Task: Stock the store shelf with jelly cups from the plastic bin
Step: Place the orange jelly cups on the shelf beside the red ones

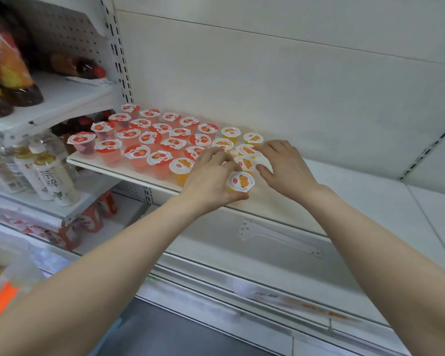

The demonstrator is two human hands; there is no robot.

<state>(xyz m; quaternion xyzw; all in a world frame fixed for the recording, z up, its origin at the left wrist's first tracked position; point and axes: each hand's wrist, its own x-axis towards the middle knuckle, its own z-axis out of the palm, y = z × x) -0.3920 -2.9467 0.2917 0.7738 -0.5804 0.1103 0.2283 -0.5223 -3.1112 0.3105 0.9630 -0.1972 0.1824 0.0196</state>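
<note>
Both bare forearms fill the bottom corners, reaching up to the white shelf (370, 199).

The left grip (208, 176) is curled round one orange cup (241, 181). The thumb is under its side and the fingers arch over behind it. The cup is upright at the shelf's front edge. I can't see if its base touches the shelf.

The right grip (283, 163) is just beside it, palm down and fingers loosely bent. The fingertips (258, 149) rest against the orange cups (247, 150) behind. There is a bit of clear plastic between thumb and forefinger; I can't tell if it pinches anything.

The cups are small, round and clear plastic, tapering downward. Each has a white foil lid with a fruit print and a pull tab. The orange ones hold yellow-orange jelly and cluster on the right of the group, near both grips.

The red cups (139, 151) hold pinkish jelly and stand in loose diagonal rows on the left, close together. All are upright.

The shelf is smooth painted metal, and its right half is bare. The back panels are white.

A clear plastic strip (280, 240) lies on the ledge below.

To the left, pale tea bottles (53, 181) stand on the next bay.

At bottom left is a blurred translucent bin edge (18, 273) with an orange patch.
</note>
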